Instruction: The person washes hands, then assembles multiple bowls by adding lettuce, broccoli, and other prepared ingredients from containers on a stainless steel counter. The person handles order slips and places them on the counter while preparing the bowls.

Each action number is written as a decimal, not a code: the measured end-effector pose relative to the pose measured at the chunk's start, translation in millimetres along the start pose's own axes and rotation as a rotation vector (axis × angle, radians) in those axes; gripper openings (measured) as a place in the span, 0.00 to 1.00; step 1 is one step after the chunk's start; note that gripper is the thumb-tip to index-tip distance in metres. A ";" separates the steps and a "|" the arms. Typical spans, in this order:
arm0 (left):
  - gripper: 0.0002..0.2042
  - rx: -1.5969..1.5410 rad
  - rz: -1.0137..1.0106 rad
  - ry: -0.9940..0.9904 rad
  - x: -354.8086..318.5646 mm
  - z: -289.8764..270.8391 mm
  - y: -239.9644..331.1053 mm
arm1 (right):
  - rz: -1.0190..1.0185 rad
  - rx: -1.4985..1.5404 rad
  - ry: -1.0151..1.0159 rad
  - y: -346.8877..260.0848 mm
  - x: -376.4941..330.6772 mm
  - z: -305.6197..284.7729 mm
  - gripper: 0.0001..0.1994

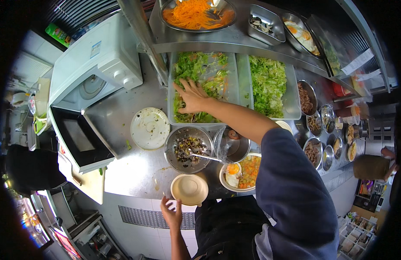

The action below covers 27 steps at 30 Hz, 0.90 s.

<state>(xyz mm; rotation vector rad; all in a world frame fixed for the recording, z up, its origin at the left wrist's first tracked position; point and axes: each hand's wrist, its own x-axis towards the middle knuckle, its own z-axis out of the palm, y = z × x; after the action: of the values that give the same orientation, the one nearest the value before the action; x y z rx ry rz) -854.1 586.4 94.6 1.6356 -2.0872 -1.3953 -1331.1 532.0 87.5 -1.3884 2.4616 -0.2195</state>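
Note:
My right hand (193, 96) reaches across into a clear plastic bin (170, 102) of shredded lettuce (189, 65) with carrot bits. Its fingers are spread and press on the leaves. Beside a round tan paper bowl (189, 190) at the counter's front edge is my left hand (171, 213), fingers apart, one fingertip close to the rim; whether it touches is unclear. The bowl looks empty. Behind it a steel bowl (170, 149) contains a dark and yellow mix with a spoon (205, 156). To its right stands a bowl of diced vegetables (250, 172) with a fried egg (232, 173).
A second bin of chopped lettuce (267, 84) adjoins the first. At left are an open microwave (94, 56) and a food-flecked white lid (150, 128). Overhead, a steel shelf (200, 41) bears shredded carrot (194, 15) and fried eggs (301, 37). Several topping bowls (313, 151) line the right.

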 end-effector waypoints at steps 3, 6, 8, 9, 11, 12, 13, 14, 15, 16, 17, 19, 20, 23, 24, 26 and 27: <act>0.25 -0.039 0.035 -0.021 -4.9 17.6 -8.3 | 0.074 -0.146 0.031 3.6 1.8 -9.2 0.42; 0.18 0.090 -0.058 -0.101 3.3 18.9 -23.7 | 0.290 -0.096 0.068 27.2 0.7 -19.3 0.41; 0.12 -0.098 -0.124 -0.090 -1.0 11.3 -34.5 | 0.228 -0.022 0.041 32.5 -7.3 -11.5 0.38; 0.12 -0.239 -0.182 -0.092 -4.0 3.9 -37.8 | 0.217 0.003 -0.036 36.3 -10.1 -8.5 0.36; 0.14 -0.449 -0.186 -0.074 -10.4 -16.8 -38.9 | 0.115 -0.070 0.094 36.6 -15.2 1.8 0.35; 0.16 -0.503 -0.219 -0.037 -12.1 -25.9 -35.8 | 0.069 -0.110 0.120 35.2 -18.1 7.3 0.35; 0.18 -0.573 -0.161 -0.063 -15.2 -36.9 -29.7 | 0.223 -0.096 0.198 35.1 -17.6 9.6 0.33; 0.20 -0.656 -0.156 -0.084 -19.6 -54.4 -20.8 | 0.204 -0.028 0.140 35.0 -17.5 11.1 0.32; 0.22 -0.660 -0.205 -0.065 -19.1 -65.6 -9.9 | 0.182 0.007 0.155 32.7 -18.5 13.4 0.32; 0.23 -0.721 -0.201 -0.066 -16.0 -75.1 2.6 | 0.163 0.038 0.197 33.6 -17.3 11.8 0.31; 0.25 -0.771 -0.217 0.008 -8.9 -81.0 16.0 | 0.068 0.014 0.112 32.7 -17.5 11.0 0.29; 0.25 -0.823 -0.113 -0.002 9.1 -91.4 47.1 | 0.017 0.030 0.089 35.5 -16.3 3.7 0.28; 0.25 -0.809 -0.071 0.003 21.1 -91.6 63.4 | -0.011 0.021 0.012 36.7 -16.6 -0.4 0.27; 0.25 -0.853 0.048 -0.052 62.5 -87.7 115.0 | 0.185 0.329 0.137 45.8 -18.1 -18.5 0.28; 0.25 -0.907 0.080 -0.088 75.7 -82.7 132.5 | 0.245 0.426 0.184 49.4 -19.4 -25.1 0.29; 0.25 -0.858 0.141 -0.243 107.5 -67.8 169.6 | 0.337 0.571 0.266 56.2 -23.4 -39.3 0.31; 0.23 -0.860 0.095 -0.246 121.1 -56.4 187.2 | 0.376 0.622 0.259 57.7 -27.4 -46.5 0.31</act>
<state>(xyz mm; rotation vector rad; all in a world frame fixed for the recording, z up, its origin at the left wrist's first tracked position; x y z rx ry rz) -997.0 450.2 212.7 1.0259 -1.2818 -2.1137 -1380.0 584.6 120.3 -0.6589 2.4672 -1.0219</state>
